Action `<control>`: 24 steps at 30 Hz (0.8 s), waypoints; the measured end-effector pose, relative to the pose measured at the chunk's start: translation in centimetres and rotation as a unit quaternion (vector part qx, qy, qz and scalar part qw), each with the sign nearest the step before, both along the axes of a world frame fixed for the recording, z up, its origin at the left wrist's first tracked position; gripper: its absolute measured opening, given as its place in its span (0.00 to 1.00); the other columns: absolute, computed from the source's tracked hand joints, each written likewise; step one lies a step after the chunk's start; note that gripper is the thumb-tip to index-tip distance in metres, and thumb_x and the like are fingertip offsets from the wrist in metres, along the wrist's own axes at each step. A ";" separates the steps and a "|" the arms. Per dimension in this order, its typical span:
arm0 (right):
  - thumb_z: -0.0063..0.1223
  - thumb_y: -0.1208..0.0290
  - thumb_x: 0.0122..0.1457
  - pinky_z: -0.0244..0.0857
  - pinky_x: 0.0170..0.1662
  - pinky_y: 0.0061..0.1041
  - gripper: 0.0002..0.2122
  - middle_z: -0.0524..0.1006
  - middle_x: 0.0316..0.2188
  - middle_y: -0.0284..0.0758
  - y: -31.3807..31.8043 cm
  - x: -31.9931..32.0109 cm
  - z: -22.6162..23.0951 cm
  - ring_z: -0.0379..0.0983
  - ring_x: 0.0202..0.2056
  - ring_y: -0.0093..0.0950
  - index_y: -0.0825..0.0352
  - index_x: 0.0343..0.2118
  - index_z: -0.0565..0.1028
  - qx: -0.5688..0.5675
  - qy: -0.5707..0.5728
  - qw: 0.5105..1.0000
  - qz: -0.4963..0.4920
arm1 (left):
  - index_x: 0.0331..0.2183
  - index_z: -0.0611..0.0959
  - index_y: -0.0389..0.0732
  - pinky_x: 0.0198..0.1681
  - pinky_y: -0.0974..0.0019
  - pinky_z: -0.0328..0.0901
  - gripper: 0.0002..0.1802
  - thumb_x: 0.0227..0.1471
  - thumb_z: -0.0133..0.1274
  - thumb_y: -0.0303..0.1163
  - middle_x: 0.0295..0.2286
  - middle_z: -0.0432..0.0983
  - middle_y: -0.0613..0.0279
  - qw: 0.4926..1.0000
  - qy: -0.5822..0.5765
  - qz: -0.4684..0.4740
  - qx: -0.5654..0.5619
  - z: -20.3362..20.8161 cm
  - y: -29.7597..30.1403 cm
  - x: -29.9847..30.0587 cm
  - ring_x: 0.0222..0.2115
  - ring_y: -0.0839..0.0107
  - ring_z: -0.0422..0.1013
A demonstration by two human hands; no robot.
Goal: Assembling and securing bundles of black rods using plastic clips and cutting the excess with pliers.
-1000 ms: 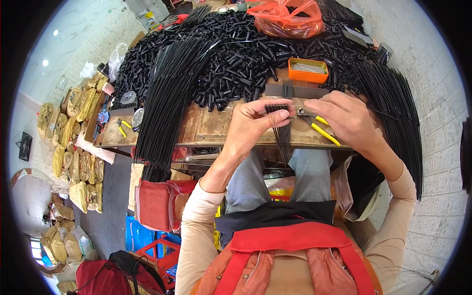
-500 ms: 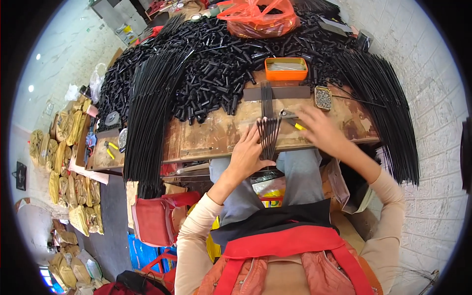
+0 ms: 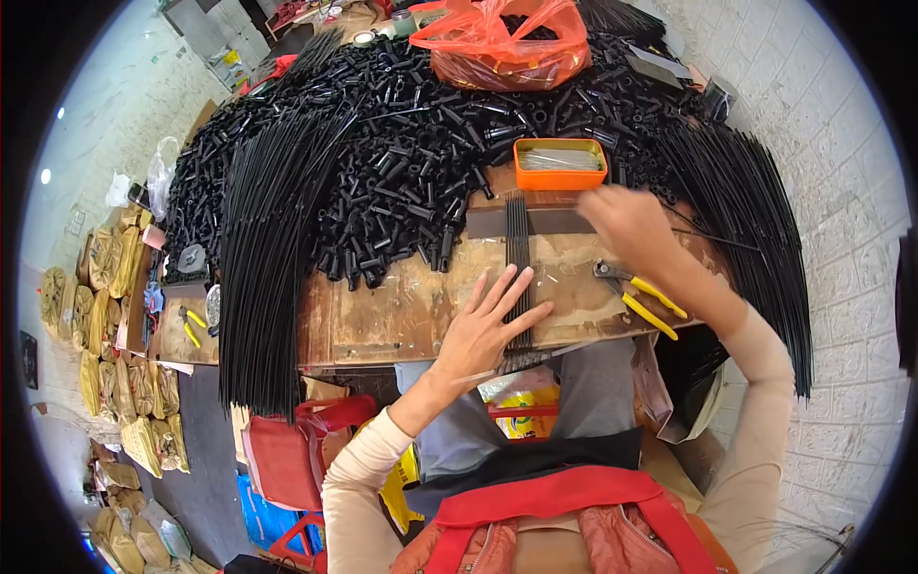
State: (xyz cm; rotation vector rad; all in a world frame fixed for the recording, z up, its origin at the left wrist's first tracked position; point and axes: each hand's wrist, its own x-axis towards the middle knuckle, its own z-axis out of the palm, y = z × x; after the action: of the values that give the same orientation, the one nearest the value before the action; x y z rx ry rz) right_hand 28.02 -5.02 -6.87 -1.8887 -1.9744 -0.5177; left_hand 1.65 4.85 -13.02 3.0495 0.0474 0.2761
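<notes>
My left hand (image 3: 483, 330) lies flat with spread fingers on a narrow row of thin black rods (image 3: 517, 234). The rods lie side by side, pointing away from me, across a dark flat bar (image 3: 486, 223). Their near ends reach the table's front edge. My right hand (image 3: 626, 228), slightly blurred, is raised over the table right of the bar, with its fingers curled together. What it holds, if anything, is hidden. Pliers with yellow handles (image 3: 650, 304) rest on the wood below it. Beyond the bar stands an orange tin (image 3: 561, 180) of thin clear sticks.
A heap of short black tubes (image 3: 402, 182) covers the table's far part. Long black rod bundles hang over the edge at left (image 3: 273, 268) and right (image 3: 755, 220). An orange plastic bag (image 3: 512, 57) sits on the heap. Another yellow-handled pair of pliers (image 3: 192, 325) lies far left.
My left hand has gone from holding the fanned rod ends to lying flat on the rods. My right hand has moved away from the pliers and curled, covering the small metal-parts box. The view has shifted.
</notes>
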 end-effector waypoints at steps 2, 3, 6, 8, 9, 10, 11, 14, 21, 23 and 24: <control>0.52 0.75 0.50 0.68 0.28 0.37 0.02 0.75 0.23 0.38 5.1 3.6 -0.9 0.75 0.28 0.40 0.66 0.26 0.71 0.018 -0.038 0.999 -0.034 | 0.60 0.66 0.60 0.66 0.47 0.42 0.40 0.44 0.60 0.45 0.64 0.47 0.53 1.000 -0.007 -0.004 -0.015 0.1 -0.2 0.5 0.65 0.54 0.45; 0.51 0.75 0.50 0.69 0.30 0.38 0.02 0.76 0.25 0.40 7.2 5.4 -1.2 0.76 0.30 0.41 0.67 0.26 0.73 -0.010 -0.033 0.999 -0.042 | 0.59 0.68 0.59 0.66 0.48 0.43 0.39 0.42 0.55 0.34 0.64 0.48 0.53 0.999 -0.012 0.000 -0.039 0.2 -0.3 0.5 0.65 0.54 0.47; 0.51 0.75 0.51 0.71 0.35 0.40 0.04 0.78 0.28 0.43 10.5 8.3 -2.6 0.77 0.32 0.43 0.68 0.27 0.77 -0.100 -0.004 0.993 -0.059 | 0.59 0.68 0.58 0.65 0.48 0.44 0.42 0.40 0.49 0.22 0.64 0.50 0.53 0.998 -0.025 0.008 -0.062 -0.3 -0.3 0.3 0.65 0.55 0.48; 0.50 0.75 0.51 0.71 0.37 0.40 0.06 0.79 0.29 0.44 10.7 9.8 -3.1 0.77 0.33 0.43 0.68 0.28 0.79 -0.163 0.016 0.984 -0.074 | 0.60 0.67 0.58 0.65 0.47 0.44 0.43 0.39 0.49 0.22 0.64 0.49 0.53 1.000 -0.007 0.001 -0.029 -0.2 -0.2 0.6 0.65 0.54 0.47; 0.51 0.74 0.51 0.71 0.38 0.40 0.07 0.79 0.31 0.45 10.8 9.7 -2.8 0.77 0.35 0.43 0.67 0.30 0.80 -0.175 0.048 0.981 -0.071 | 0.61 0.66 0.59 0.65 0.47 0.44 0.45 0.39 0.49 0.21 0.64 0.48 0.54 0.999 -0.011 0.001 -0.036 -0.4 -0.2 0.5 0.65 0.54 0.46; 0.51 0.74 0.51 0.71 0.40 0.40 0.08 0.79 0.32 0.46 10.8 9.6 -2.6 0.77 0.36 0.43 0.66 0.31 0.81 -0.186 0.080 0.977 -0.069 | 0.61 0.66 0.59 0.65 0.47 0.44 0.45 0.39 0.49 0.21 0.64 0.48 0.54 0.999 -0.010 0.003 -0.038 -0.5 -0.2 0.4 0.65 0.54 0.46; 0.51 0.74 0.51 0.71 0.40 0.40 0.08 0.79 0.32 0.46 10.7 9.6 -2.4 0.77 0.36 0.43 0.66 0.31 0.81 -0.188 0.080 0.976 -0.067 | 0.61 0.65 0.61 0.66 0.47 0.44 0.45 0.38 0.49 0.21 0.64 0.48 0.53 1.000 -0.010 0.002 -0.025 -0.4 -0.2 0.4 0.65 0.54 0.46; 0.55 0.74 0.49 0.70 0.37 0.38 0.04 0.78 0.27 0.41 9.9 8.8 -1.6 0.76 0.32 0.43 0.67 0.27 0.79 -0.139 0.112 0.981 -0.075 | 0.61 0.64 0.64 0.65 0.47 0.45 0.46 0.39 0.48 0.20 0.64 0.48 0.54 1.000 -0.015 0.007 -0.010 -0.4 -0.3 0.3 0.65 0.53 0.46; 0.52 0.76 0.52 0.70 0.34 0.35 0.08 0.74 0.28 0.39 6.1 1.7 -2.7 0.74 0.30 0.42 0.63 0.37 0.76 -0.051 0.058 0.996 0.037 | 0.61 0.64 0.62 0.66 0.46 0.43 0.46 0.39 0.48 0.20 0.65 0.47 0.52 0.999 -0.025 0.024 -0.040 -0.5 -0.1 0.5 0.65 0.52 0.45; 0.52 0.78 0.52 0.70 0.34 0.36 0.13 0.73 0.28 0.40 5.8 1.3 -3.8 0.74 0.31 0.41 0.63 0.41 0.76 -0.073 0.068 0.995 0.021 | 0.60 0.68 0.59 0.66 0.47 0.44 0.43 0.39 0.49 0.21 0.64 0.48 0.51 0.998 -0.029 0.021 -0.050 -0.4 -0.2 0.4 0.65 0.53 0.46; 0.52 0.78 0.52 0.70 0.34 0.36 0.13 0.73 0.28 0.40 5.8 1.4 -4.2 0.74 0.31 0.41 0.63 0.41 0.76 -0.073 0.068 0.995 0.023 | 0.60 0.68 0.59 0.66 0.47 0.44 0.43 0.39 0.49 0.21 0.64 0.48 0.51 0.998 -0.029 0.023 -0.050 -0.5 -0.2 0.4 0.65 0.53 0.46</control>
State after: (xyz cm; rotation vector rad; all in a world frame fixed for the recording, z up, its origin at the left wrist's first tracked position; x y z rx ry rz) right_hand 29.41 0.77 -11.07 -1.9028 -2.0089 -0.2304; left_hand 2.05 4.65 -13.50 2.9429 0.1240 0.3535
